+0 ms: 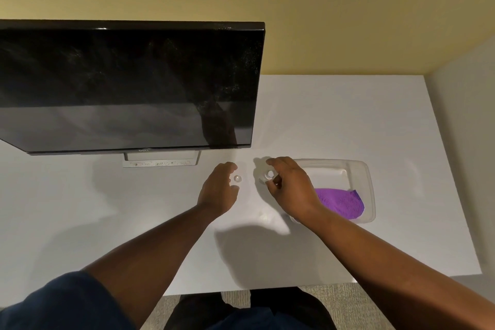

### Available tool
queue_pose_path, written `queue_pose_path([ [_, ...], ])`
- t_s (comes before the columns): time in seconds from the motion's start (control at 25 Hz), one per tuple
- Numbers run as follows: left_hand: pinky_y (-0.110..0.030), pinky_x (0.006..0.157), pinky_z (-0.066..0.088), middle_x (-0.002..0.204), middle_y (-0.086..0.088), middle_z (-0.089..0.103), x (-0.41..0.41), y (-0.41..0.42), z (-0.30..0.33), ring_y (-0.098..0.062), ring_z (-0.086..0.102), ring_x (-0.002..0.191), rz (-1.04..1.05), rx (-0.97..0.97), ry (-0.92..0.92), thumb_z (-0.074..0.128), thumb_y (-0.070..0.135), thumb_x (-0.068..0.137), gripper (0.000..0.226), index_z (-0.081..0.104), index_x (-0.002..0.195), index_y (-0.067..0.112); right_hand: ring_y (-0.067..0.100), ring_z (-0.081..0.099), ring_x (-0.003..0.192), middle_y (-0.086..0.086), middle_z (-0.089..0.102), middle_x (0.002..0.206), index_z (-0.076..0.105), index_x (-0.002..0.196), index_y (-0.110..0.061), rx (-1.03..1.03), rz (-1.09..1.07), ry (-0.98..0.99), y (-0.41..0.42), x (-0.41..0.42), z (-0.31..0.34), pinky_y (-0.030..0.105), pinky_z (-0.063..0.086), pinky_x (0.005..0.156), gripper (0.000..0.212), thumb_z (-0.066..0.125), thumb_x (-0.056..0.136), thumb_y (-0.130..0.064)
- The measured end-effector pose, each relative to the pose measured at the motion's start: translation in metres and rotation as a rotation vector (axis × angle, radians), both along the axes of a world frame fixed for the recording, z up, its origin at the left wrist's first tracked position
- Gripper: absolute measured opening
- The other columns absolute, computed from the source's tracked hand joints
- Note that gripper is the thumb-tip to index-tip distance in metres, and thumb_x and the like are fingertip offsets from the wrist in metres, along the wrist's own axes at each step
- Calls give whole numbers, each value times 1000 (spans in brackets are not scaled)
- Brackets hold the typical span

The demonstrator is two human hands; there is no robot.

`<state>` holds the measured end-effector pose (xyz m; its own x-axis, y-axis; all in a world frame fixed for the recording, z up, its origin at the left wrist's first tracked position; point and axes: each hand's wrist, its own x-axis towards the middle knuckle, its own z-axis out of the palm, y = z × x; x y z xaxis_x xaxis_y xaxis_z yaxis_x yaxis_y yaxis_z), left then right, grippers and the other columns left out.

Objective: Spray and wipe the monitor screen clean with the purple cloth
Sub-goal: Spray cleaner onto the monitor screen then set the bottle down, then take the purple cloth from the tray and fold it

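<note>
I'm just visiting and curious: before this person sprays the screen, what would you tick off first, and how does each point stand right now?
1. Small clear cap off the bottle: ok, the left hand pinches it, apart from the bottle.
2. Clear spray bottle held: ok, the right hand grips it near its white nozzle.
3. Nozzle aimed at the black monitor screen: not ok, it points up toward the camera.
4. Folded purple cloth ready: ok, it lies untouched in the clear plastic tray.
5. Screen needs cleaning: ok, specks and smears show.
6. Liquid in the bottle: cannot tell.
</note>
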<state>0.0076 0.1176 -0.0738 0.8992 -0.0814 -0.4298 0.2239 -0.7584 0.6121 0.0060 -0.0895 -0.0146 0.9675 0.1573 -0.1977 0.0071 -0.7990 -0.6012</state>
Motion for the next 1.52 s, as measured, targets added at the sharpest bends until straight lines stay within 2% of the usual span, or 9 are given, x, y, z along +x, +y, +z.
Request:
queue_pose_path([
  [0.12,-31,81,58,116,0,55,-10,-3,14,-20,61,89,39,45,-3,82,16,83,50,44,116,21,3,60,71,-3,58,132,58,138,-20,55,-35,-7,-10,-11,5,15,45,75,55,74,87,-6],
  [0.4,-21,56,30,87,9,48,-40,-22,59,-15,50,73,-230,125,66,71,29,84,29,43,86,25,4,62,76,-4,65,121,62,135,-19,0,-186,66,-57,-39,25,26,56,79,45,70,92,-11],
  [0.52,-22,56,32,80,12,48,-49,-47,78,-15,53,70,-425,63,40,74,36,86,29,47,82,27,0,60,77,-12,64,95,66,128,-18,-44,-243,142,-79,-46,28,11,45,71,38,71,91,-12],
  [0.64,-27,68,50,94,11,57,-47,-76,94,-17,62,79,-495,-107,-8,79,35,84,26,60,98,24,-2,57,76,-14,61,92,70,120,-17,-42,-251,172,-97,-48,27,14,46,72,31,73,90,-12],
  [0.72,-34,82,53,113,0,62,-41,-95,101,-24,62,96,-548,-156,-112,83,32,81,44,63,117,17,6,58,77,-11,62,94,71,115,-16,-59,-217,202,-108,-46,26,21,46,74,27,73,89,-11],
  [0.8,-38,99,47,135,-9,56,-32,-111,104,-30,54,120,-614,-109,-202,86,36,77,71,56,136,11,13,56,82,-8,63,97,72,111,-18,-110,-149,242,-118,-46,26,22,39,70,24,70,87,-14],
  [0.92,-43,123,21,167,-13,19,-17,-131,101,-32,15,154,-704,93,-211,88,51,71,117,23,160,11,21,60,85,-3,64,95,73,108,-18,-207,-7,261,-132,-46,28,26,37,66,23,69,85,-16],
  [1.16,-47,125,-2,168,-15,-22,-3,-147,77,-35,-18,155,-770,370,-77,84,62,69,144,-18,160,16,25,62,104,2,68,116,69,125,-21,-433,246,221,-144,-37,23,31,48,77,37,68,89,-18],
  [1.52,-46,124,-5,168,-15,-21,-3,-153,71,-34,-16,156,-738,457,-87,84,66,68,147,-20,159,15,26,60,110,3,67,124,66,131,-25,-525,400,183,-136,-26,12,39,54,90,43,69,88,-17],
])
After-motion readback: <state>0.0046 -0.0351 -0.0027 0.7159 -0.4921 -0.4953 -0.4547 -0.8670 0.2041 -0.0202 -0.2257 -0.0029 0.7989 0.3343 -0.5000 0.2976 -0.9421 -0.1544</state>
